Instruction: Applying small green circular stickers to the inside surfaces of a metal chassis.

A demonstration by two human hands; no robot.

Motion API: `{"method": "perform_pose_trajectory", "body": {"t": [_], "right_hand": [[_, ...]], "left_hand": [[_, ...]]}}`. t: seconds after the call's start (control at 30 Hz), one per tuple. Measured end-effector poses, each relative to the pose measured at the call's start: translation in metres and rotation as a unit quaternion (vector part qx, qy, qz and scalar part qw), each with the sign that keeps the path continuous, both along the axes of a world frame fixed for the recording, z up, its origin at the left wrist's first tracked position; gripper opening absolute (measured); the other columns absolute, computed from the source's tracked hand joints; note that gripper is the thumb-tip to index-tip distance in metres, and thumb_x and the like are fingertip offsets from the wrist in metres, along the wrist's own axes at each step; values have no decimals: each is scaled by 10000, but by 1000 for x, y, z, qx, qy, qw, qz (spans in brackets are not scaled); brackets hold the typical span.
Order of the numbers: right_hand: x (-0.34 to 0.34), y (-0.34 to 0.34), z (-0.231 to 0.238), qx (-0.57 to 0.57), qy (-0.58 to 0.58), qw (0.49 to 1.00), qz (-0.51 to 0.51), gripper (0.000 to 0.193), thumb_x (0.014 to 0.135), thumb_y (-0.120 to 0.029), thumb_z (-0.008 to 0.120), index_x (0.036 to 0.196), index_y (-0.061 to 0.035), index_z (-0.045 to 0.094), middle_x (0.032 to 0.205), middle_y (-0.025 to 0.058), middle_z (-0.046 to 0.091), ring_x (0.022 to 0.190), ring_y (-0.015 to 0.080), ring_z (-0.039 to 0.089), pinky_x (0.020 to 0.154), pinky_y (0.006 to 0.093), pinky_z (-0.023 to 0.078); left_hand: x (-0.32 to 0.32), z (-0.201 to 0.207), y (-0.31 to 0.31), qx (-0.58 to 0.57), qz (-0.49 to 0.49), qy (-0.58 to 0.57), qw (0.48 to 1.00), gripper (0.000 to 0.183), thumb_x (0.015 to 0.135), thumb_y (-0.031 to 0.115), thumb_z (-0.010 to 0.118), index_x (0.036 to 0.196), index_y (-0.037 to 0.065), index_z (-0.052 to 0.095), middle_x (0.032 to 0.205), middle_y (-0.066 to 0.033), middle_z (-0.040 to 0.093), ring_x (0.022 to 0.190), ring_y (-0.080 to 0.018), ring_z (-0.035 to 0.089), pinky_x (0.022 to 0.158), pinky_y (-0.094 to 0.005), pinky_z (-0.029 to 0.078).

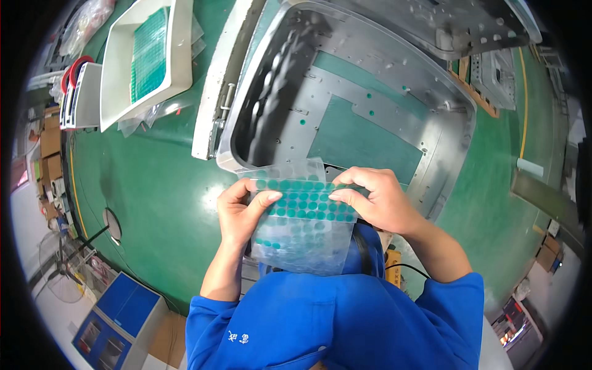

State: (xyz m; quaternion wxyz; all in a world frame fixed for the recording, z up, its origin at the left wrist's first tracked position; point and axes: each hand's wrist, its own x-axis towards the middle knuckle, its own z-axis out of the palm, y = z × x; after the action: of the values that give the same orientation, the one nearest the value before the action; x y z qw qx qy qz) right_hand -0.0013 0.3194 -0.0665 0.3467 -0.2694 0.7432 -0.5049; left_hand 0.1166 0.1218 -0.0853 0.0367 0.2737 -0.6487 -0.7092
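In front of my body, a clear sheet of round green stickers (302,205) is stretched between both hands. My left hand (240,208) pinches its left end, thumb on top. At the right end, my right hand (381,198) grips it between thumb and fingers. Under and below it hang more clear plastic sheets (302,254), some with a few green dots left on them. Just beyond my hands stands a large grey metal housing (431,92), open on top. Several green dots (372,113) show on its inner surfaces.
A white bin (112,92) with green dotted sheets (150,55) stands far left. A whitish beam (217,80) runs along the housing's left side. Another metal part (425,24) lies behind it. A blue and grey cabinet (129,311) is near left; a yellow object (393,269) sits by my right side.
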Motion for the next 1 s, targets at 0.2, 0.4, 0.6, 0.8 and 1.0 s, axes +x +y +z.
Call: {"method": "perform_pose_trajectory", "body": {"t": [0.2,0.4,0.6,0.8,1.0], "right_hand": [[3,10,-1,17,-111,993,-39,105,773,-48,604,862,5,589,770,61,617,658,89,552,598,223,438],[0,27,-14,-52,-144,985,-83,130,755,-47,615,877,-8,591,881,50,621,694,91,541,619,220,426],[-1,23,-21,-82,49,993,-72,85,739,5,601,821,-11,586,851,62,600,730,106,544,649,233,437],[-24,29,-79,19,-51,991,-125,43,727,-18,593,759,-36,571,810,48,539,717,135,541,652,272,437],[4,53,-147,194,3,981,-2,30,710,-85,587,740,-90,588,771,48,530,730,214,539,661,335,436]], "left_hand": [[-1,-1,8,-61,-30,6,998,91,703,22,689,723,-10,606,612,4,578,518,-21,471,465,-160,356],[1,-4,8,-112,-32,45,992,110,682,6,703,688,-12,594,572,7,559,477,-9,449,413,-154,310],[-2,0,14,-122,-18,32,992,124,678,-2,704,663,-7,581,562,8,551,473,-14,454,411,-158,313],[27,-1,-24,-166,153,74,971,151,723,19,657,852,-14,585,691,-20,577,552,-37,471,490,-166,366],[66,-2,-55,-190,242,53,950,119,764,37,621,868,-12,588,779,-53,613,680,-91,555,639,-190,441]]}}
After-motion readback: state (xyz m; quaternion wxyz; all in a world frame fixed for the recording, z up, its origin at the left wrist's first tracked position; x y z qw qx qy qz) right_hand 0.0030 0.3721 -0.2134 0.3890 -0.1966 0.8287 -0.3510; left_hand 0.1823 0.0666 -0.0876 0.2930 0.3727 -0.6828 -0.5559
